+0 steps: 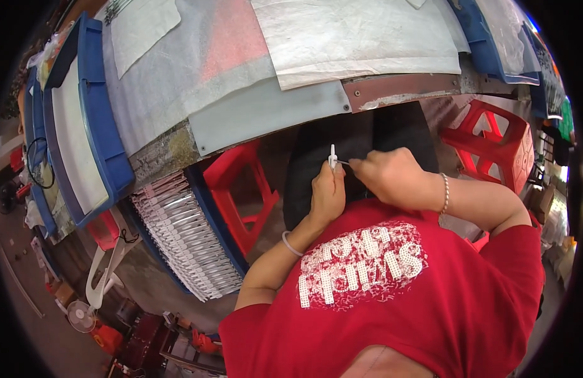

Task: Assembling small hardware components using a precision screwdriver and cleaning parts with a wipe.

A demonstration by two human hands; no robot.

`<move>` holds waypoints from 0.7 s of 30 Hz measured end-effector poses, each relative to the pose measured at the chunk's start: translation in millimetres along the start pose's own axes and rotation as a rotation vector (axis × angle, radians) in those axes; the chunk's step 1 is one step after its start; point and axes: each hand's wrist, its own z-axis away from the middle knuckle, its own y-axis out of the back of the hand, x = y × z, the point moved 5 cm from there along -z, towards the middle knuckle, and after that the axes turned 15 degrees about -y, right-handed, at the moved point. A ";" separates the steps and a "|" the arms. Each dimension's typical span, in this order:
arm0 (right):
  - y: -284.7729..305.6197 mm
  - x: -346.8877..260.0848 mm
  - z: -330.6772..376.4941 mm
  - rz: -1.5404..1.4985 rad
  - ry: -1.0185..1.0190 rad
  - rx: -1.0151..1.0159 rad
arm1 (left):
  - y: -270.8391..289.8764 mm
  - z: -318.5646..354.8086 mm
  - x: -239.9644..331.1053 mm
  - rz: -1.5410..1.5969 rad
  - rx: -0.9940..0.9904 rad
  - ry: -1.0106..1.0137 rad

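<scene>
In front of my chest, above my dark trouser legs, my left hand (329,194) is closed around a small white plastic piece (333,155) with a narrow tip pointing up. My right hand (387,178) is closed, pinching a thin dark rod (343,162) whose end meets the side of the white piece. The rest of the rod is hidden in the fingers, so its kind is unclear. Both hands are just short of the worktable's near edge.
White sheets (360,38) cover the worktable. Blue trays (99,113) stand at its left, another blue tray (486,44) at its right. Below left, a blue crate (217,220) holds rows of slim metal pieces with white ends (184,236). Red stools (241,195) flank my legs.
</scene>
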 end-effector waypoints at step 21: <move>2.7 -26.7 -2.8 0.555 0.192 -0.123 | -2.2 -1.4 5.7 -0.059 0.037 -0.159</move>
